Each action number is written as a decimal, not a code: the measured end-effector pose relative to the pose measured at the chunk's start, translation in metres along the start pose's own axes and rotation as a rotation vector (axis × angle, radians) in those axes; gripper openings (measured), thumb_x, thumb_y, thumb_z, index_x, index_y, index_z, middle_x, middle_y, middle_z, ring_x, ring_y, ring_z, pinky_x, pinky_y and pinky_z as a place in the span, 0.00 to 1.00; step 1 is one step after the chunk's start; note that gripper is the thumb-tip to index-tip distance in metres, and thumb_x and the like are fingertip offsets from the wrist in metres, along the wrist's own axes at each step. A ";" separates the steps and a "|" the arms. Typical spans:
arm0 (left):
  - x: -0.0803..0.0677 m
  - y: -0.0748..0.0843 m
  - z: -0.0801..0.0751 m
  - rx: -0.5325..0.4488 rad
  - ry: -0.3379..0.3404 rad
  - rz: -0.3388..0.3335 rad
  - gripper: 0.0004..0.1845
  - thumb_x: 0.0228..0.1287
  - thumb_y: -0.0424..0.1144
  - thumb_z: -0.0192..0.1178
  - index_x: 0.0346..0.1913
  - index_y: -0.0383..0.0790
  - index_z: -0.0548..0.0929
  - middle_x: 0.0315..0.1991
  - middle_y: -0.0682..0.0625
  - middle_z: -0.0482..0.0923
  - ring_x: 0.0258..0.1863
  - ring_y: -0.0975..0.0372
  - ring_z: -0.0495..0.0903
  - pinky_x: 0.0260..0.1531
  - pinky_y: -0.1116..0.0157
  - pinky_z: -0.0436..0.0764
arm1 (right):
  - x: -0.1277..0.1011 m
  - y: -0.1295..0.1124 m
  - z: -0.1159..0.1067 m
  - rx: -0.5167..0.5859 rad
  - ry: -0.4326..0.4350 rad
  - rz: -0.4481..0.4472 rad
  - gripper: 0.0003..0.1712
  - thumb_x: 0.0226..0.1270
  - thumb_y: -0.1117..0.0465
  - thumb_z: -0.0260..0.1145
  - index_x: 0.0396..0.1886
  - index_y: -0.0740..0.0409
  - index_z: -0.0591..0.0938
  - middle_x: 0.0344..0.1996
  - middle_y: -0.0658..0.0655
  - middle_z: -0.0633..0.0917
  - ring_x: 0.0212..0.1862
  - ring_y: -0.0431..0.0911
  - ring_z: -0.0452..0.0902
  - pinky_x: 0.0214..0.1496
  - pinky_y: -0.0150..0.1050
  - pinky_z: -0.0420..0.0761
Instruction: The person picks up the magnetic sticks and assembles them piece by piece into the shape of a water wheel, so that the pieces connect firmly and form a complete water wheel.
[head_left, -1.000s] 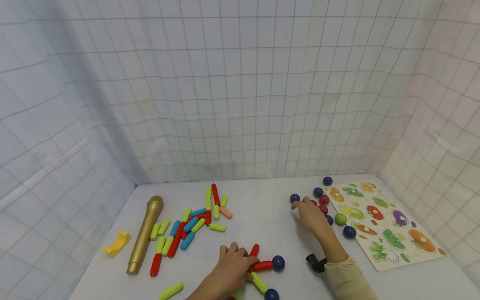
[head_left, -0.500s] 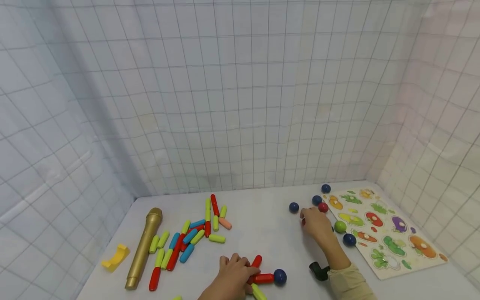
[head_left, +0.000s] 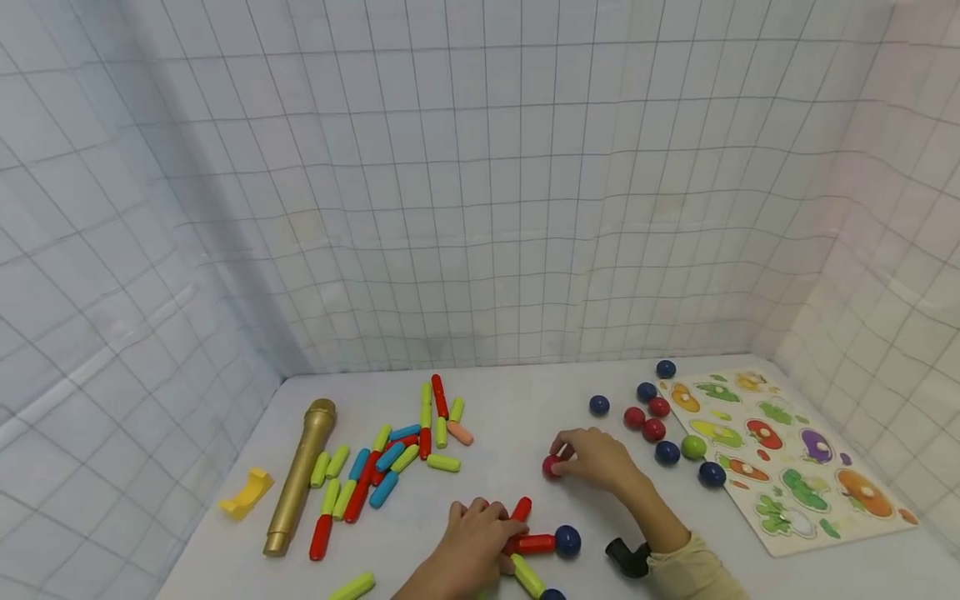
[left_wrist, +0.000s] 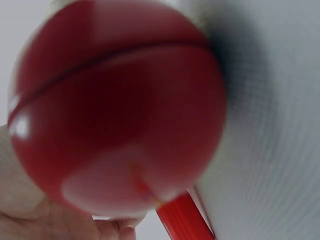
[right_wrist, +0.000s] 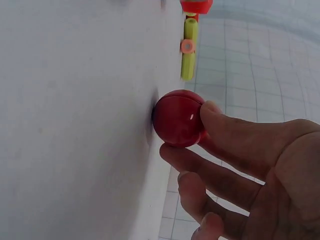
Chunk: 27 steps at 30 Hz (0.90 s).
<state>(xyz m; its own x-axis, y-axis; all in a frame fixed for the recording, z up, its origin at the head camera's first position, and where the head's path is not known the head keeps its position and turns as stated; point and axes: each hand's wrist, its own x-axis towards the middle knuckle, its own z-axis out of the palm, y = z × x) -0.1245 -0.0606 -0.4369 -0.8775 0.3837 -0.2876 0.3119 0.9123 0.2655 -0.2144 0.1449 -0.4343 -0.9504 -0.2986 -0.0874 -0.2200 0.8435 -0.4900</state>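
My right hand pinches a red ball between thumb and fingers, low over the white table, midway between the ball cluster and my left hand. The right wrist view shows the same red ball held at my fingertips, touching the table. My left hand lies curled over joined red sticks that end in a blue ball; a yellow-green stick juts out below. In the left wrist view a blurred red ball fills the frame, with a red stick beneath it.
Loose red, blue and green balls lie beside a vegetable puzzle board at the right. A pile of coloured sticks, a gold toy microphone and a yellow curved piece lie at the left. Gridded walls enclose the table.
My right hand has left the ball cluster and moved left and nearer with a red ball pinched in it. The left hand has stayed on the red sticks.
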 end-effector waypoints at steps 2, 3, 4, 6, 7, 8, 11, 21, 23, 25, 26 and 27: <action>0.001 0.000 0.000 0.000 -0.005 -0.005 0.22 0.51 0.45 0.73 0.52 0.61 0.84 0.42 0.55 0.77 0.43 0.59 0.69 0.47 0.53 0.70 | -0.001 -0.003 0.002 0.015 -0.020 -0.042 0.10 0.55 0.55 0.74 0.37 0.47 0.85 0.33 0.48 0.87 0.36 0.43 0.79 0.37 0.42 0.78; 0.001 0.000 -0.001 0.001 -0.008 -0.006 0.22 0.51 0.44 0.73 0.52 0.61 0.84 0.42 0.55 0.78 0.44 0.59 0.70 0.48 0.51 0.71 | -0.001 -0.004 0.003 0.026 -0.032 -0.064 0.09 0.56 0.55 0.74 0.37 0.47 0.85 0.33 0.48 0.87 0.36 0.43 0.79 0.37 0.42 0.78; 0.001 0.000 -0.001 -0.001 -0.010 -0.006 0.22 0.51 0.44 0.73 0.52 0.61 0.84 0.43 0.55 0.78 0.44 0.58 0.70 0.48 0.50 0.72 | -0.001 -0.005 0.004 0.036 -0.044 -0.084 0.09 0.56 0.55 0.74 0.37 0.47 0.85 0.34 0.49 0.87 0.37 0.43 0.79 0.38 0.42 0.78; 0.002 0.000 -0.002 0.005 -0.008 -0.005 0.22 0.51 0.43 0.73 0.52 0.61 0.84 0.44 0.55 0.78 0.45 0.57 0.70 0.48 0.48 0.74 | -0.001 -0.006 0.005 0.061 -0.066 -0.122 0.09 0.57 0.56 0.73 0.38 0.47 0.85 0.34 0.49 0.88 0.38 0.43 0.79 0.38 0.43 0.78; 0.002 0.000 -0.003 0.009 -0.008 -0.003 0.22 0.51 0.43 0.73 0.52 0.62 0.84 0.44 0.55 0.79 0.45 0.57 0.71 0.48 0.48 0.74 | -0.001 -0.006 0.005 0.073 -0.079 -0.138 0.09 0.57 0.56 0.73 0.38 0.47 0.85 0.34 0.50 0.88 0.38 0.44 0.80 0.39 0.43 0.79; 0.002 -0.001 -0.003 0.014 -0.007 0.000 0.22 0.51 0.42 0.73 0.51 0.62 0.84 0.44 0.55 0.79 0.45 0.57 0.71 0.48 0.48 0.74 | -0.001 -0.007 0.005 0.083 -0.091 -0.152 0.09 0.58 0.56 0.73 0.38 0.47 0.85 0.34 0.50 0.88 0.39 0.44 0.80 0.39 0.43 0.79; 0.003 -0.002 -0.005 0.033 0.009 0.018 0.22 0.51 0.42 0.73 0.51 0.62 0.85 0.45 0.55 0.80 0.45 0.57 0.71 0.47 0.49 0.73 | 0.000 -0.007 0.005 0.105 -0.132 -0.189 0.08 0.58 0.56 0.72 0.38 0.48 0.85 0.35 0.51 0.88 0.40 0.45 0.80 0.41 0.44 0.79; 0.003 -0.008 -0.014 0.095 0.110 0.060 0.22 0.54 0.36 0.71 0.51 0.61 0.84 0.47 0.54 0.80 0.45 0.58 0.71 0.47 0.52 0.73 | -0.001 -0.012 -0.007 0.071 -0.181 -0.180 0.07 0.55 0.54 0.75 0.32 0.46 0.84 0.31 0.47 0.87 0.39 0.43 0.75 0.38 0.40 0.74; 0.002 -0.009 -0.013 0.107 0.140 0.041 0.25 0.52 0.34 0.72 0.53 0.60 0.82 0.46 0.51 0.77 0.45 0.57 0.70 0.47 0.51 0.75 | -0.004 -0.013 -0.010 0.067 -0.198 -0.166 0.07 0.54 0.53 0.75 0.30 0.46 0.84 0.29 0.45 0.85 0.37 0.43 0.73 0.37 0.39 0.72; 0.000 -0.009 -0.011 0.091 0.155 -0.007 0.27 0.50 0.33 0.73 0.54 0.59 0.80 0.43 0.49 0.73 0.44 0.56 0.68 0.45 0.50 0.76 | -0.007 -0.012 -0.012 0.076 -0.229 -0.153 0.06 0.55 0.52 0.74 0.29 0.46 0.85 0.27 0.44 0.83 0.35 0.42 0.73 0.36 0.38 0.72; -0.001 -0.009 -0.010 0.082 0.158 -0.038 0.28 0.50 0.34 0.73 0.54 0.58 0.79 0.41 0.48 0.71 0.43 0.56 0.67 0.44 0.50 0.76 | -0.008 -0.012 -0.012 0.084 -0.247 -0.147 0.06 0.56 0.52 0.74 0.28 0.46 0.85 0.26 0.44 0.83 0.34 0.42 0.73 0.35 0.37 0.73; -0.002 -0.009 -0.008 0.073 0.158 -0.069 0.27 0.50 0.35 0.73 0.54 0.57 0.79 0.40 0.48 0.70 0.42 0.55 0.67 0.43 0.51 0.76 | -0.010 -0.011 -0.014 0.092 -0.264 -0.143 0.05 0.57 0.53 0.73 0.29 0.46 0.86 0.26 0.44 0.83 0.32 0.42 0.74 0.34 0.37 0.74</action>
<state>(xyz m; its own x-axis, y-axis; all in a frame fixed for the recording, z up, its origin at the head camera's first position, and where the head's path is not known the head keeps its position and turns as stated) -0.1287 -0.0712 -0.4311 -0.9423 0.2976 -0.1534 0.2692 0.9458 0.1814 -0.2057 0.1445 -0.4163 -0.8189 -0.5266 -0.2283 -0.3148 0.7446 -0.5886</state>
